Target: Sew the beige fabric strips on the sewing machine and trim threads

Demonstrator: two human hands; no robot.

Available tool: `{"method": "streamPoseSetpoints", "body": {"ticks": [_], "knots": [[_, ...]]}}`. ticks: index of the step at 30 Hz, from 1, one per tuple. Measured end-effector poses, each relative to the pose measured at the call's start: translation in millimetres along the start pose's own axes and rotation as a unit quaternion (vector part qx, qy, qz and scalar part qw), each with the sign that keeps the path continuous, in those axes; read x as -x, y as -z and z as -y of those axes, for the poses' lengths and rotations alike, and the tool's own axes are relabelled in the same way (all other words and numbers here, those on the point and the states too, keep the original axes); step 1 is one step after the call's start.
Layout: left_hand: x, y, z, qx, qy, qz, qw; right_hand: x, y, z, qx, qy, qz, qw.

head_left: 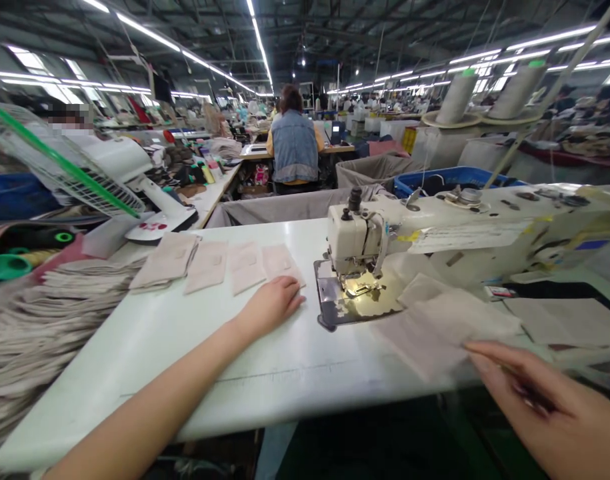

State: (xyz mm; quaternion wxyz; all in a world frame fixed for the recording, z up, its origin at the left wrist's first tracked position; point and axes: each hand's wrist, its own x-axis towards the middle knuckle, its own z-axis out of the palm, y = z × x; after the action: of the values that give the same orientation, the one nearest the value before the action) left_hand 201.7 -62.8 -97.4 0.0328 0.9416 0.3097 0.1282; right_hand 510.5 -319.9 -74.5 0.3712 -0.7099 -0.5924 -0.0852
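My left hand (279, 305) lies on the white table, its fingers lying flat over the near edge of a small beige fabric piece (281, 260). That piece is the rightmost of several similar pieces in a row, with a small stitched mark showing on some. My right hand (555, 407) pinches the edge of another beige fabric piece (445, 320), blurred by motion, right of the needle area. Something dark shows inside the right palm; I cannot make out what. Between my hands stands a sewing machine (355, 247), its lamp lighting the metal needle plate (365, 303).
Folded beige fabric is piled (49, 320) at the left, beside a white fan (149, 213). More cut fabric (565, 320) lies at the right. Thread cones (457, 97) stand behind the machine near a blue crate (455, 177). A person in a denim vest (295, 147) sits ahead.
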Motion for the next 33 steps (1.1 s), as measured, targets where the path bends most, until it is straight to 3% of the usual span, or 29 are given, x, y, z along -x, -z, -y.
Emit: {"method": "streamPoseSetpoints", "body": {"ticks": [2, 4, 5, 8, 10, 14, 19, 22, 24, 28, 33], "knots": [[3, 7.6, -7, 0.07, 0.059, -0.002, 0.996, 5, -11, 18, -0.073, -0.004, 0.03, 0.997], [0, 12.4, -21, 0.231, 0.124, 0.007, 0.965, 6, -25, 37, -0.14, -0.005, 0.04, 0.989], [-3, 14.1, -30, 0.336, 0.15, 0.026, 0.93, 6, -33, 45, -0.167, 0.006, 0.058, 0.984], [-16, 17.5, -53, 0.587, 0.175, 0.129, 0.78, 5, -49, 61, -0.23, 0.055, 0.129, 0.963], [-26, 18.9, -62, 0.629, 0.17, 0.184, 0.736, 5, -55, 64, -0.253, 0.074, 0.175, 0.949], [-45, 18.5, -61, 0.599, 0.135, 0.216, 0.759, 9, -62, 59, -0.274, 0.037, 0.252, 0.927], [-56, 16.2, -61, 0.58, 0.106, 0.249, 0.768, 17, -76, 54, -0.292, -0.113, 0.278, 0.908], [-56, 15.7, -64, 0.587, 0.158, 0.186, 0.772, 21, -84, 51, -0.327, -0.227, 0.236, 0.887], [-55, 15.9, -62, 0.608, 0.204, 0.139, 0.755, 23, -86, 49, -0.333, -0.274, 0.218, 0.875], [-52, 15.4, -52, 0.636, 0.271, 0.117, 0.713, 26, -79, 45, -0.303, -0.272, 0.233, 0.883], [-53, 6.7, -49, 0.616, 0.319, 0.102, 0.713, 32, -76, 49, -0.293, -0.227, 0.209, 0.905]]}}
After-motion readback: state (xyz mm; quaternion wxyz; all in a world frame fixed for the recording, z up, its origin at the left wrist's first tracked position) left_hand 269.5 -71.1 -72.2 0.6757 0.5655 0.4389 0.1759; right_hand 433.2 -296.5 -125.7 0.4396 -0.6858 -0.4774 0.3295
